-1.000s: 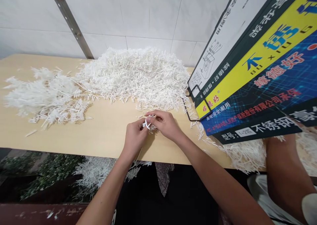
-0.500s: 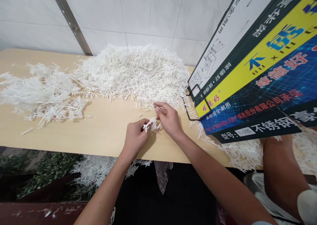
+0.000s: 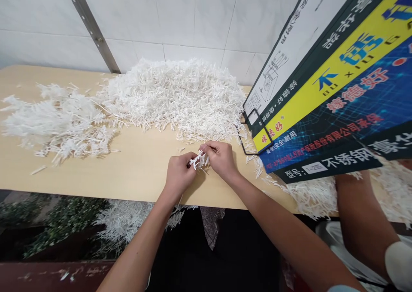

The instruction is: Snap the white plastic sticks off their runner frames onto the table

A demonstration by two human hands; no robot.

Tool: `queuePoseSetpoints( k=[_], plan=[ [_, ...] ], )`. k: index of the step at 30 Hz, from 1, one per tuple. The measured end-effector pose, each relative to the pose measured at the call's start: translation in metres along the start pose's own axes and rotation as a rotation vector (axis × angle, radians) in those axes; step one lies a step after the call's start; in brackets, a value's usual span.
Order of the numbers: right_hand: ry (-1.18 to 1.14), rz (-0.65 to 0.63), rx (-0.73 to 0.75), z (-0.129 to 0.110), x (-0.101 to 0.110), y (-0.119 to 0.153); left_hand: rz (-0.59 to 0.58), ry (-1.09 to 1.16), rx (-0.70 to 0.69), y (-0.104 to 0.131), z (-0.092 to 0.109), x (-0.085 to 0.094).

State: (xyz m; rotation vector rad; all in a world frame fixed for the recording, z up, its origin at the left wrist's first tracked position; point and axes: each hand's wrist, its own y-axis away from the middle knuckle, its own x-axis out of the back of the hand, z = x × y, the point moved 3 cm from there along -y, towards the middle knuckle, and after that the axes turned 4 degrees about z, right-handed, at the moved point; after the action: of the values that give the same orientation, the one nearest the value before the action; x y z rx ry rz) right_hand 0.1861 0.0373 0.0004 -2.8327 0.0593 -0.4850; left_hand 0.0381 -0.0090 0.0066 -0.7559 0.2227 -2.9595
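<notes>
Near the front of a light wood-coloured tabletop (image 3: 135, 167), my left hand (image 3: 180, 172) is closed around a small bunch of thin white branched pieces (image 3: 200, 159), which look like plastic. My right hand (image 3: 220, 157) pinches the right side of that bunch with thumb and forefinger. The fingertips of both hands almost meet. Just beyond them lies a large heap of short white sticks (image 3: 180, 97). To the left spreads a looser pile of white branched pieces (image 3: 61, 120).
A large printed cardboard box (image 3: 337, 82) leans on a black wire stand (image 3: 243, 142) at right. Behind it a co-worker's arm (image 3: 363, 223) shows near more white pieces (image 3: 317, 195). A metal bracket (image 3: 92, 28) runs down the tiled wall. More white branches (image 3: 120, 221) lie below the table edge.
My right hand has come down and left from the heap's edge to the bunch, and its fingers now pinch it. My left hand stays nearly in place.
</notes>
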Motion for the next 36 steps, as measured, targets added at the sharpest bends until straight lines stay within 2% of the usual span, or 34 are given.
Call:
queuePoseSetpoints(
  k=[3, 6, 8, 14, 19, 21, 23, 25, 29, 30, 32, 34, 36],
  plan=[
    [-0.072, 0.1, -0.064, 0.007, 0.004, -0.003, 0.002, -0.013, -0.036, -0.006, 0.002, -0.007],
    [-0.26, 0.245, -0.168, 0.015, 0.008, -0.009, 0.02, -0.057, -0.054, -0.006, 0.001, -0.01],
    [-0.373, 0.3, -0.186, 0.017, 0.009, -0.014, 0.047, -0.041, -0.03, -0.003, -0.002, -0.008],
    [-0.285, 0.055, -0.055, 0.006, 0.004, -0.012, 0.063, 0.164, 0.004, 0.001, -0.002, -0.003],
    [-0.128, -0.071, 0.163, -0.015, 0.005, 0.001, 0.147, 0.212, 0.029, 0.002, 0.003, 0.0],
    [-0.082, -0.131, 0.171, -0.016, 0.002, 0.003, 0.148, 0.225, 0.037, 0.002, 0.004, 0.001],
    [-0.067, -0.13, 0.124, -0.011, 0.001, 0.0, 0.123, 0.22, 0.032, 0.002, 0.004, -0.001],
    [-0.119, -0.044, 0.031, -0.001, 0.002, -0.006, 0.1, 0.176, 0.011, 0.003, 0.002, -0.002],
    [-0.419, 0.291, -0.178, 0.021, 0.013, -0.016, 0.156, 0.128, 0.061, 0.004, -0.006, -0.001],
    [-0.456, 0.307, -0.189, 0.022, 0.013, -0.018, 0.172, 0.144, 0.074, 0.004, -0.007, 0.0],
    [-0.387, 0.202, -0.113, 0.018, 0.012, -0.018, 0.172, 0.167, 0.069, 0.004, -0.007, 0.0],
    [-0.234, 0.076, 0.048, 0.005, 0.009, -0.014, 0.166, 0.162, 0.045, 0.003, -0.004, 0.0],
    [-0.137, 0.01, 0.198, -0.008, 0.009, -0.008, 0.18, 0.158, 0.039, 0.003, -0.001, 0.001]
  ],
)
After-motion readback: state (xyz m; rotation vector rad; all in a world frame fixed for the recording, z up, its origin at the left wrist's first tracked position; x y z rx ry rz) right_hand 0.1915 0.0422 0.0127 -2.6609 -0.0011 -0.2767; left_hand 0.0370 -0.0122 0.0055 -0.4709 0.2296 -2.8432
